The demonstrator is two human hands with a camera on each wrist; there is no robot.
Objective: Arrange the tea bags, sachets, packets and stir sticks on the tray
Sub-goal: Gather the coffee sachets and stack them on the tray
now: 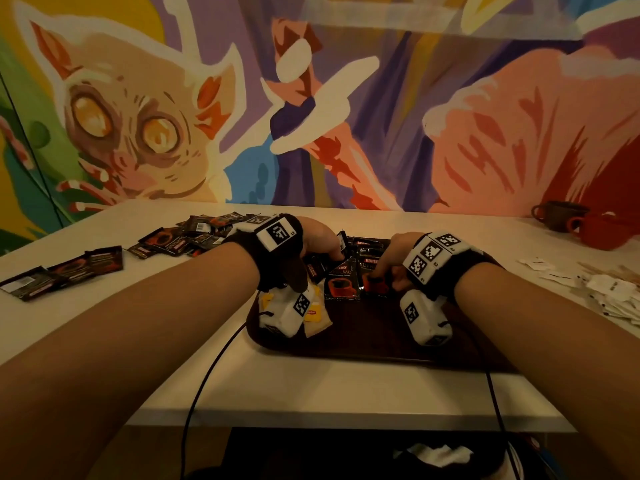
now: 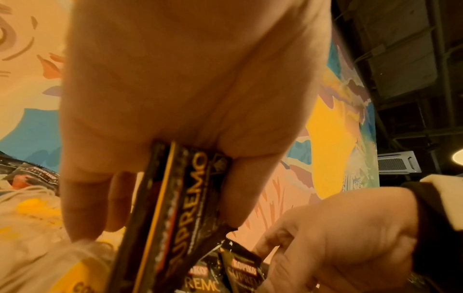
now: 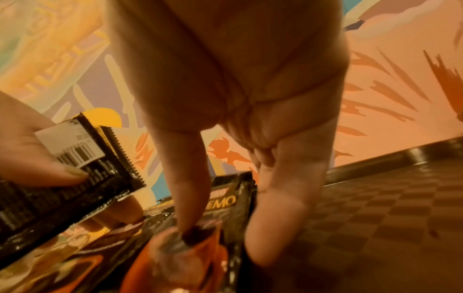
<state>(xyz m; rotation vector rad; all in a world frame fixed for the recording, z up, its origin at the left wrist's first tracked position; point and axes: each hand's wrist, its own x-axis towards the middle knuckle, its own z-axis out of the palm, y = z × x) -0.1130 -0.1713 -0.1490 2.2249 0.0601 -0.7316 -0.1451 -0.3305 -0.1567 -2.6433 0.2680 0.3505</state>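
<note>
I am holding a small stack of black Kopiko Supremo coffee packets (image 2: 175, 208) in my left hand (image 1: 317, 242), thumb on the barcode side and fingers curled round the printed side, so the stack is standing on edge with its long axis running down from my palm toward the tray (image 1: 381, 344). It is hanging just above the packets already lying flat in a row across the far part of the tray. My right hand (image 1: 398, 258) is working just beside it: the fingertips (image 3: 190, 228) are pressing down on the flat packet with the red cup (image 3: 180, 257), steadying or nudging it rather than lifting it, as far as I can judge. That flat packet is lying with its long axis pointing away from me, right next to a neighbouring packet (image 1: 341, 282) lying the same way.

The open spot, I am judging, lies to the right of the pressed packet, where bare checkered tray floor is showing, so my right hand is nearer to it than my left. The yellow-tagged tea bags (image 1: 313, 311) are sitting at the tray's left, under my left wrist. More coffee packets (image 1: 194, 233) are waiting on the table (image 1: 311, 386) to the left, white sachets (image 1: 609, 296) to the right.
</note>
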